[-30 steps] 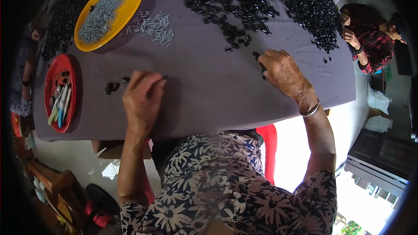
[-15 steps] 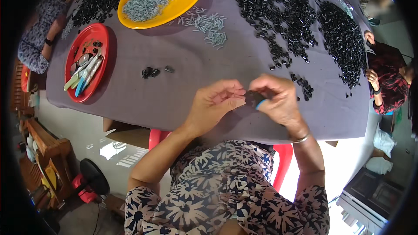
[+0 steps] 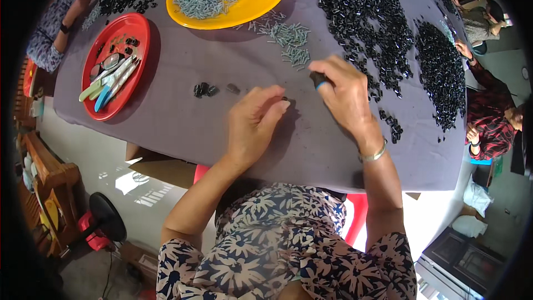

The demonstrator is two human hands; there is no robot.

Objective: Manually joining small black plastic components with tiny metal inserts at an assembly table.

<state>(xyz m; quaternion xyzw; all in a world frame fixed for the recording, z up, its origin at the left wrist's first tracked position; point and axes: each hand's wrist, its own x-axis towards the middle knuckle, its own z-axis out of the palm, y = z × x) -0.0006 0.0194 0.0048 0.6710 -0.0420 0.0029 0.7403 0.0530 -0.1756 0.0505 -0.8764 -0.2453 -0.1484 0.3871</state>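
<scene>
My left hand [image 3: 255, 125] is raised over the grey-purple cloth with thumb and index finger pinched. A dark bit shows at their tips, too small to make out. Farther right and higher, my right hand [image 3: 347, 97] is beside a small heap of grey screws [image 3: 288, 34]. Its fingers curl toward the thumb, which wears a black cover [image 3: 318, 79] with a blue edge; whether anything is between them is hidden. Left of my left hand lie a small cluster of black pieces [image 3: 205, 89] and a single dark piece [image 3: 233, 88].
A yellow plate [image 3: 261, 6] full of screws stands at the back. At left, a red tray [image 3: 143, 33] holds glasses, knife-like tools and black bits. Large piles of black pieces [image 3: 366, 22] spread over the far and right side. Other people [image 3: 491, 97] sit at both table sides.
My hands have come apart. The right one has moved away toward the screw heap, while the left one has shifted slightly left. The view has also shifted a little.
</scene>
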